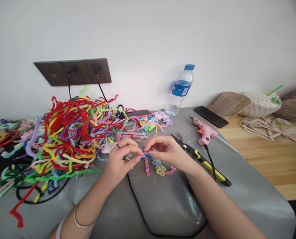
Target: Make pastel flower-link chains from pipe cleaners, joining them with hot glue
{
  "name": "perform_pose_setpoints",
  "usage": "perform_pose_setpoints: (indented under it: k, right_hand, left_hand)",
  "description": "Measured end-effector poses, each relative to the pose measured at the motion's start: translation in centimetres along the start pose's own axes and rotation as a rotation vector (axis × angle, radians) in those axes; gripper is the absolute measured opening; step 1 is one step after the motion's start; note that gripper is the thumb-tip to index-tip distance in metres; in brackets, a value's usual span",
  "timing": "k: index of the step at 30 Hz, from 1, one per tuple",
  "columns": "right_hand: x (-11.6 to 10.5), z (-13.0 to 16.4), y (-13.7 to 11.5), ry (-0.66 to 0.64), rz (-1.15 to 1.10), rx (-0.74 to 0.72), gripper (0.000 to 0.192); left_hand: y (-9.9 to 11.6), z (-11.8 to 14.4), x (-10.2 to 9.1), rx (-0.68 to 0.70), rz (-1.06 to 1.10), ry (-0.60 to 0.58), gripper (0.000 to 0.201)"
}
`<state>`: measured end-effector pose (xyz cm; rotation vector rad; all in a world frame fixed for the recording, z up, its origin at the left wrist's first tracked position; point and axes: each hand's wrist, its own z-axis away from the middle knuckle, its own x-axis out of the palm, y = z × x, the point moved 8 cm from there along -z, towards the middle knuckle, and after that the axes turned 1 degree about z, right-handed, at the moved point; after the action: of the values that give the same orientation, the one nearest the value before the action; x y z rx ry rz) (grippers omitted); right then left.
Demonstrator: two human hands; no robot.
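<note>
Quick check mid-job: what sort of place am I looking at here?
Probably a home or small-workshop craft table. A big pile of pipe cleaners covers its left side, a pink glue gun and pliers lie to the right, and both hands pinch a small blue piece.

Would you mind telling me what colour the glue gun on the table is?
The glue gun is pink with an orange trigger, seen in the head view.

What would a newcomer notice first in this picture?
First, the big tangled heap of pipe cleaners on the left of the grey table. Next, the left hand and right hand pinching a blue pipe cleaner at the centre. A pink glue gun lies to the right.
</note>
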<state>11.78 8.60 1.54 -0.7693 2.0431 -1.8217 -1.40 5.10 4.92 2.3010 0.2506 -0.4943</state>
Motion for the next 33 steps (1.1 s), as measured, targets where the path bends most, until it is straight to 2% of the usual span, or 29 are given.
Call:
perform_pose_setpoints:
  k: [19, 25, 29, 33]
  right_hand:
    - [0.0, -0.1, -0.1, 0.010, 0.040, -0.013, 0.012]
    - [0.0, 0.0, -0.3, -0.002, 0.074, -0.028, 0.019]
    - [-0.2, 0.0, -0.4, 0.014, 0.082, -0.015, 0.022]
    - [-0.2, 0.0, -0.4, 0.006, 0.073, 0.003, 0.021]
  left_hand:
    - [-0.8, 0.2, -0.3, -0.084, 0.059, 0.071, 0.008]
    - [-1.2, 0.2, 0.0, -0.120, 0.135, 0.060, 0.009]
    - [-1.6, 0.3, 0.1, -0.173, 0.221, 0.049, 0.013]
    - [-2.3, 0.2, 0.5, -0.282, 0.255, 0.002, 0.024]
